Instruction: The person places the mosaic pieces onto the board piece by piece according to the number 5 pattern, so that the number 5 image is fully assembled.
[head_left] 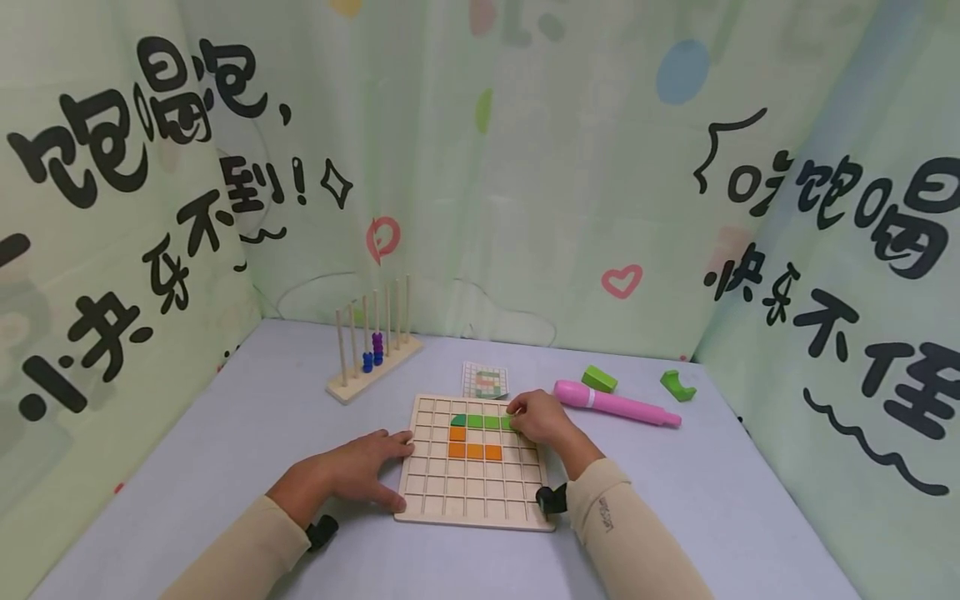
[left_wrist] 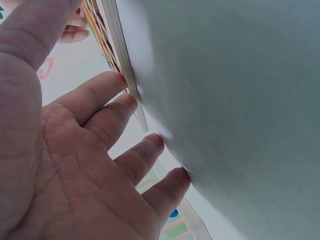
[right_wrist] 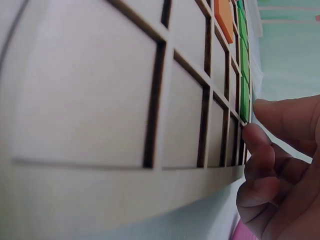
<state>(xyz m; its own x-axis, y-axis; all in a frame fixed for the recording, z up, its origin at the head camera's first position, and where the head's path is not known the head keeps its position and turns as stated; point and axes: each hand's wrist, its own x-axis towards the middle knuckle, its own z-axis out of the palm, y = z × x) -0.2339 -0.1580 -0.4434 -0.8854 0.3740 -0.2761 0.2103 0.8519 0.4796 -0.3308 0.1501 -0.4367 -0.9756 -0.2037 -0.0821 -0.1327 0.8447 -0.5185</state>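
A wooden grid board [head_left: 472, 504] lies flat before me. Along one of its upper rows run a dark green tile [head_left: 458, 421] and light green tiles [head_left: 483, 422]; orange tiles [head_left: 475, 451] sit below them in an L shape. My left hand [head_left: 352, 468] rests spread at the board's left edge, thumb by the lower corner; in the left wrist view its fingertips [left_wrist: 118, 80] touch the side. My right hand [head_left: 542, 417] reaches over the upper right side. In the right wrist view, its loosely bent fingers [right_wrist: 257, 137] are right at the last green tile [right_wrist: 244, 102], which lies in its cell.
Behind the board lies a patterned card [head_left: 484, 380]. A wooden peg stand [head_left: 375, 371] with blue and purple beads stands at the back left. To the right are a pink stick-shaped toy [head_left: 618, 405], a green block [head_left: 600, 378] and a green arch block [head_left: 677, 386]. Printed curtains surround the table.
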